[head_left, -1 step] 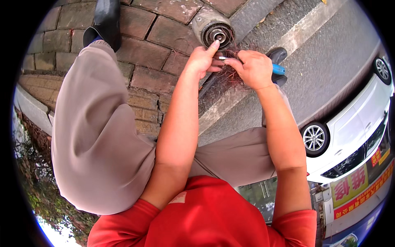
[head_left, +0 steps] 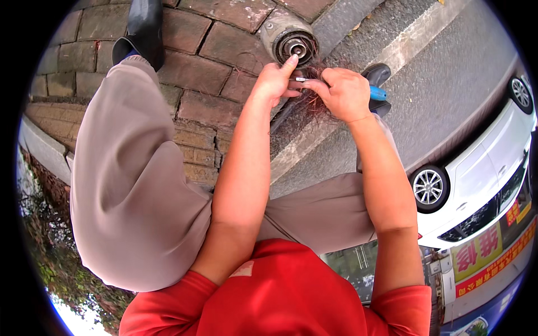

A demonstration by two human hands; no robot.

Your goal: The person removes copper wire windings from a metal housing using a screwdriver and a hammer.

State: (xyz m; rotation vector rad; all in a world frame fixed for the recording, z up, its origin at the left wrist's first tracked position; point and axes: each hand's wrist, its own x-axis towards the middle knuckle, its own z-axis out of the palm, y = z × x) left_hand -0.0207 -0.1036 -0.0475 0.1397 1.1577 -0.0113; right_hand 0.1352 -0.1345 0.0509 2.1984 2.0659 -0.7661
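Note:
A round metal housing (head_left: 274,31), with dark rings and a central shaft (head_left: 298,50) at its end, lies on the bricks ahead. My left hand (head_left: 274,84) is at its near side, thumb stretched toward the shaft end and fingers apart beneath. My right hand (head_left: 347,95) is closed round a tool with a blue handle (head_left: 379,93) that sticks out on the right. A small bright metal piece (head_left: 300,79) shows by the right thumb, close to the left fingers; whether it belongs to the tool is unclear. Reddish hair-thin wires (head_left: 318,106) tangle between and below the hands.
Brick paving (head_left: 204,67) lies to the left, and a kerb (head_left: 339,22) runs beside grey asphalt (head_left: 437,78). My dark shoes are at the far left (head_left: 144,33) and beyond my right hand (head_left: 376,73). A white car (head_left: 482,173) stands on the right.
The small bright metal piece by my right thumb has shifted very slightly to the left. Both hands otherwise stay in nearly the same place.

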